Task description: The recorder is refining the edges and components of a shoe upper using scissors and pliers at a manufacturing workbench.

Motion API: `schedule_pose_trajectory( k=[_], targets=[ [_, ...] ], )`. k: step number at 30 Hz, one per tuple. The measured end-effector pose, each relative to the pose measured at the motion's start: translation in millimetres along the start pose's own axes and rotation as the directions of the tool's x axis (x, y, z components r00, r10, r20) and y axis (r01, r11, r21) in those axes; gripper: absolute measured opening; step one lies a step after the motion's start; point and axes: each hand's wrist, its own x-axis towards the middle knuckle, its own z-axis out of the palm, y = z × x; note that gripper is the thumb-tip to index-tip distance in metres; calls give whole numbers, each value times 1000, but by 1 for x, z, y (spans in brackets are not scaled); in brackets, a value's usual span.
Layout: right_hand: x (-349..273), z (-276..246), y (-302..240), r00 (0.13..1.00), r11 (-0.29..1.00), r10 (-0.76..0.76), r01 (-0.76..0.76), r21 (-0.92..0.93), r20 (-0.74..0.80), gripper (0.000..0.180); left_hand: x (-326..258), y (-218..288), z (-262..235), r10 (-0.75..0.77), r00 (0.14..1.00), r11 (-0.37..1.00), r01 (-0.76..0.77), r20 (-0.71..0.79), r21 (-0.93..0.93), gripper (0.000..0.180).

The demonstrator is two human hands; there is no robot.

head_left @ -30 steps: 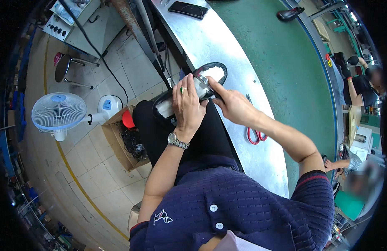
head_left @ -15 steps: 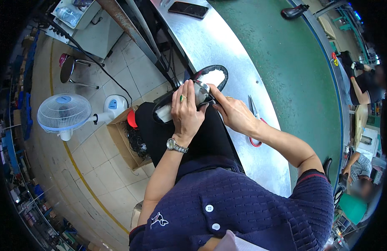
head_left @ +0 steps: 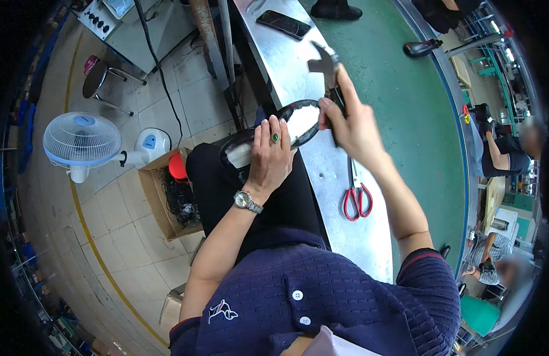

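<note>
Lifted off the black shoe (head_left: 301, 121) within the last half second, the metal-headed tool (head_left: 329, 65) now stands raised over the bench (head_left: 369, 240), gripped in a worker's right hand (head_left: 357, 127). Its head sits above and beyond the shoe's far end, well apart from the left hand. That right hand's fingers are closed around the dark handle — the index finger reaching up along it, the thumb pressing from the other side.

The left hand (head_left: 272, 157) has stayed on the shoe's middle, its fingers lying close together over the top and holding it; the grip underneath is hidden. White side up, the shoe stretches from the worker's dark-clad lap to the bench's near edge. A green-stoned ring (head_left: 275, 138) and a metal watch (head_left: 243, 199) show on the left hand and wrist.

Red-handled scissors (head_left: 355, 185) — partly behind the right forearm half a second ago — now lie in fuller view on the bench, near the right hand. A phone (head_left: 284, 24) rests toward the bench's far end. At left, a fan (head_left: 82, 139) stands beside an open carton (head_left: 152, 190) holding a red item (head_left: 177, 166) and a black tangle (head_left: 182, 199).
</note>
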Motion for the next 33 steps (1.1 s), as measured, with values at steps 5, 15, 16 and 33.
schedule_pose_trajectory(
  k=[5,15,16,33],
  targets=[
    [1,8,18,902,886,208,-10,-463,379,63,0,2,4,19,1000,993,-19,-3,120,68],
    [-1,15,38,920,833,199,24,-553,338,57,0,6,2,-22,1000,993,20,12,112,71],
    [-3,15,37,936,897,173,-21,-441,308,57,-2,7,2,-25,1000,994,23,14,109,71],
    [3,10,38,915,844,223,-9,-536,337,55,0,11,6,-61,997,982,53,41,180,69]
  ],
)
